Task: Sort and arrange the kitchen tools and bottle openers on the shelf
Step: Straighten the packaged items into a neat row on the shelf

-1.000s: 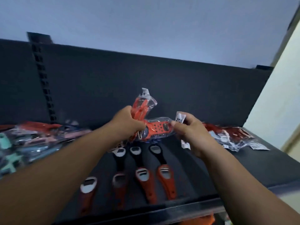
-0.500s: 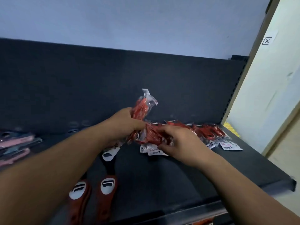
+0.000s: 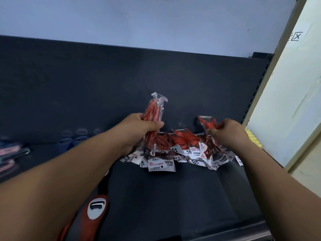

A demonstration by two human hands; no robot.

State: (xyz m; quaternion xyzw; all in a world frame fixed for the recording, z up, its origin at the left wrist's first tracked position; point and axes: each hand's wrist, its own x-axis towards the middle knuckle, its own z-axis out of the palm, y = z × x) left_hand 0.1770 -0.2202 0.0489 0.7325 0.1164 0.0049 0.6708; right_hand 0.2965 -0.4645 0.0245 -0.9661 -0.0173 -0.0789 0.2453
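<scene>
**A:** What is showing on the shelf point(image 3: 173, 197) right now?

**B:** A person is reaching both bare arms over a dark shelf. The left hand point(image 3: 141, 126) is gripping an upright bundle of red packets point(image 3: 154, 110), with fingers and thumb curled round its lower half. The right hand point(image 3: 228, 133) is pinching a single red packet point(image 3: 207, 123) and holding it just above the right end of a pile of packaged peelers point(image 3: 180, 146). That pile is lying along the foot of the back panel point(image 3: 104, 84).

**A:** What is different from a second ago?

**B:** A second ago both hands were meeting over a flat orange packet, with the right hand pinching its paper tag. Half a second ago the right hand was lowered onto the pile. Now that flat packet is no longer showing in its fingers, and it is taking up a different packet farther right. The view is also swinging right. Only one red bottle opener point(image 3: 96, 208) is plainly showing, low on the left and partly under the left forearm.

**A:** What does that mean for the sorting?

**B:** The person appears to be gathering matching red packets into the left-hand bundle, one at a time. Most of the pile is lying loose, so the job seems to be somewhere in its early or middle part.
</scene>
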